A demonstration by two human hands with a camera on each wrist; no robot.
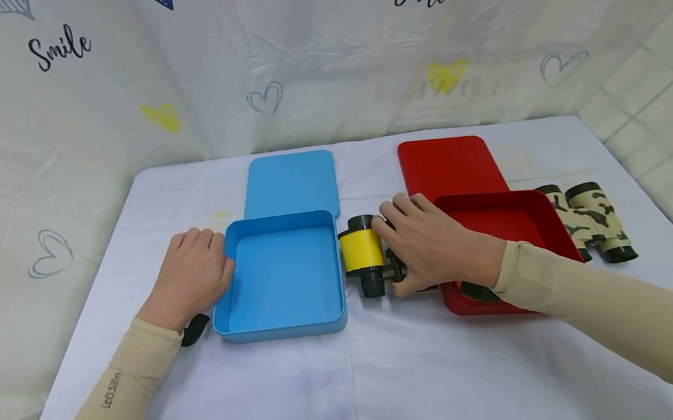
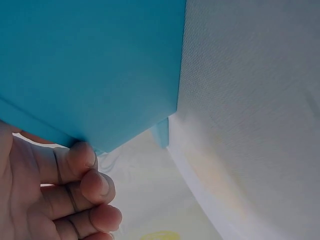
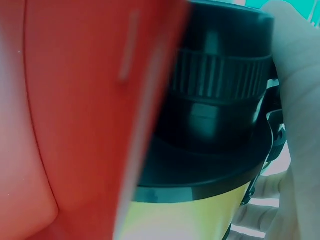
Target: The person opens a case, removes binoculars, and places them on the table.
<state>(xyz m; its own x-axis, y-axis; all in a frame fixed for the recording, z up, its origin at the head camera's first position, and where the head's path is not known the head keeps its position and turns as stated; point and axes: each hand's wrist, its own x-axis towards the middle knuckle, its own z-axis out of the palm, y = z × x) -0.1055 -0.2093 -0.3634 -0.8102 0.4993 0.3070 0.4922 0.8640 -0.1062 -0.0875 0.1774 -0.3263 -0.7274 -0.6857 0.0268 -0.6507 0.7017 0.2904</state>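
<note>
My right hand point(image 1: 428, 242) grips a pair of yellow and black binoculars point(image 1: 362, 251) between the two boxes, fingers over the middle and far barrel. One black and yellow barrel point(image 3: 215, 100) shows close up in the right wrist view, beside the red wall. At the left side of the open blue box point(image 1: 287, 332), my left hand point(image 1: 190, 274) holds the rim. Its curled fingertips point(image 2: 95, 185) touch the box's outer wall in the left wrist view. Partly under my right forearm stands the open red box point(image 1: 493, 201), with a dark object point(image 1: 478, 291) mostly hidden in it.
Behind the boxes lie a blue lid point(image 1: 291, 184) and a red lid point(image 1: 451, 164). Camouflage binoculars point(image 1: 601, 222) lie right of the red box, against its side. A black object point(image 1: 194, 330) shows partly beneath my left wrist. White cloth point(image 1: 256, 401) covers the table.
</note>
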